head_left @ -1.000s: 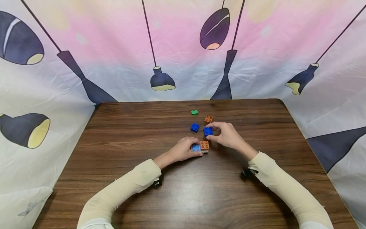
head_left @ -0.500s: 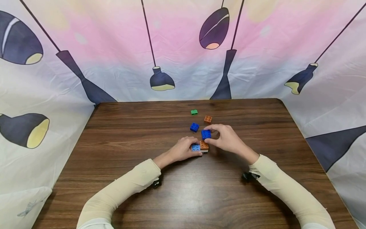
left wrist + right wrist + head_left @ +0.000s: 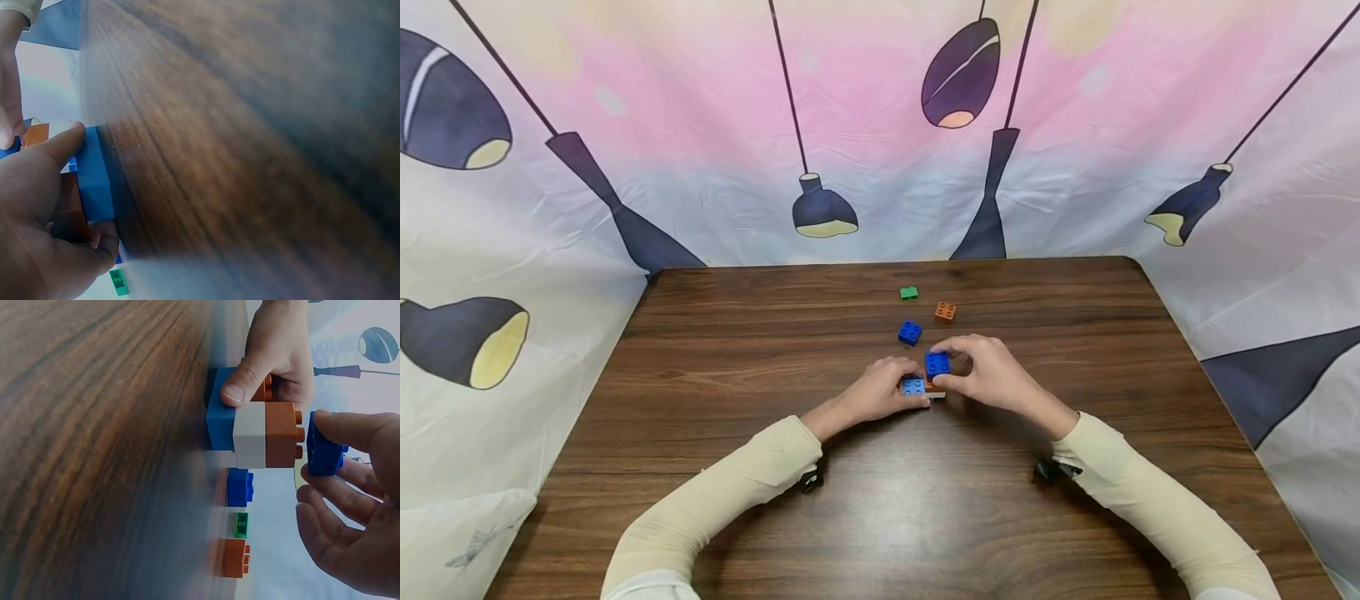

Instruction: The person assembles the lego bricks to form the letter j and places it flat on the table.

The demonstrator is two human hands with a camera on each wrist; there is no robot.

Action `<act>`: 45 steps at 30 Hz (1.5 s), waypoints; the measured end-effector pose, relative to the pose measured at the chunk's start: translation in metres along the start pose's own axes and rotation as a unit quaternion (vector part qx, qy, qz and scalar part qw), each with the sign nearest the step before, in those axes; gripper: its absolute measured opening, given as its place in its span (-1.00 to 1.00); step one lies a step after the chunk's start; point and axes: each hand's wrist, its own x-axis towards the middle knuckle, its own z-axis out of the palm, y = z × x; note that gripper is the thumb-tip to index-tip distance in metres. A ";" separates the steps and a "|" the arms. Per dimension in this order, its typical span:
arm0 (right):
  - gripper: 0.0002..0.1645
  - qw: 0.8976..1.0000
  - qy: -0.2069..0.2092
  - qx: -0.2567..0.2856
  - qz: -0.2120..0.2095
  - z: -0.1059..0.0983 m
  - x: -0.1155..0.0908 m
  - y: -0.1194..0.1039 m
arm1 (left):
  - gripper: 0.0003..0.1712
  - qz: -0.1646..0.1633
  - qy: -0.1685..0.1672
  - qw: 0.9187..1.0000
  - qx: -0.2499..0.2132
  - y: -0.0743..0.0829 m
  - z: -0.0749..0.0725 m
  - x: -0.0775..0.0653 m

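My left hand [image 3: 886, 390] grips a small stack of toy building blocks on the table. Its bottom is a blue block [image 3: 220, 419], held between thumb and fingers. A white block [image 3: 250, 434] sits on that, and an orange block [image 3: 280, 434] tops the white one. Another brownish-orange block [image 3: 74, 209] shows within the left hand's grasp. My right hand [image 3: 992, 372] pinches a dark blue block [image 3: 324, 450] between thumb and fingertips. This block hangs just over the orange block's studs, a narrow gap between them in the right wrist view.
Behind the stack lie a loose dark blue block [image 3: 910, 332], a loose orange block [image 3: 945, 312] and a small green block [image 3: 909, 293]. The brown wooden table [image 3: 880, 517] ends at a printed cloth [image 3: 730, 125] hanging along its back and sides.
My right hand has brought the dark blue block toward me and slightly left, from behind the stack to over its orange block. The left hand and the loose blocks have stayed put.
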 end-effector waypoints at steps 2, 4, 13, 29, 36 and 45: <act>-0.49 1.000 -0.001 -0.003 -0.002 0.001 0.000 0.001 | -0.66 0.001 0.000 1.000 -0.001 0.000 0.000 0.000; -0.49 1.000 -0.002 -0.005 -0.004 0.003 -0.001 0.001 | -0.67 0.001 0.000 1.000 -0.003 0.000 0.000 0.000; -0.50 1.000 -0.005 -0.009 -0.006 0.005 -0.002 0.001 | -0.68 0.000 -0.004 1.000 -0.006 0.000 -0.001 0.000; -0.51 1.000 -0.006 -0.007 -0.006 0.006 -0.004 0.000 | -0.65 -0.002 -0.002 1.000 -0.005 0.000 -0.001 0.000; -0.53 1.000 -0.007 -0.007 0.001 0.005 -0.003 -0.002 | -0.65 -0.002 -0.001 1.000 -0.001 0.000 0.000 0.000; -0.53 1.000 -0.006 -0.005 0.009 0.006 -0.003 -0.002 | -0.65 -0.005 -0.002 1.000 -0.005 0.000 0.001 0.000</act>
